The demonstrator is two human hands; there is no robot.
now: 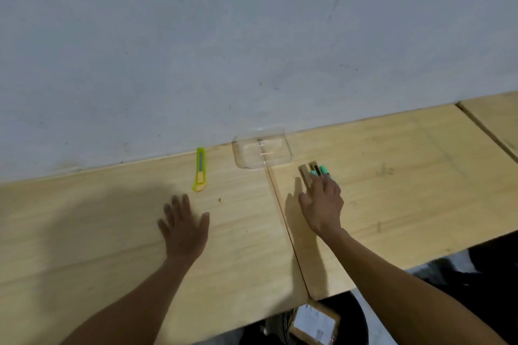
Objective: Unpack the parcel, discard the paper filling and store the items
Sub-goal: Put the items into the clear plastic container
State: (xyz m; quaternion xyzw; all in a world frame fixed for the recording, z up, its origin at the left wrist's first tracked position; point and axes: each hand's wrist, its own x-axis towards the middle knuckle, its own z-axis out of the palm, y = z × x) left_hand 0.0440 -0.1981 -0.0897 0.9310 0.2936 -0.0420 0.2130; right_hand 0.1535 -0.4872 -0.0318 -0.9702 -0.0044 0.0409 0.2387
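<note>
Fingers of the right hand reached onto a small cluster of items on the wooden table: a mint-green marker-like piece and something darker beside it, too blurred to name. Whether those fingers had closed on anything I cannot tell; they lay over the near end of the cluster, with the thumb spread out to the side. Just beyond and to the left of that hand sat a clear plastic tray, close to the wall and apart from the fingertips. The left hand lay flat and wide open on the table, palm down, holding nothing. Ahead of it and slightly to its right lay a yellow-green box cutter, near the wall, well clear of the fingers. Below the right forearm, past the table's near edge, a taped cardboard parcel with a white label sat in a dark round bin.
</note>
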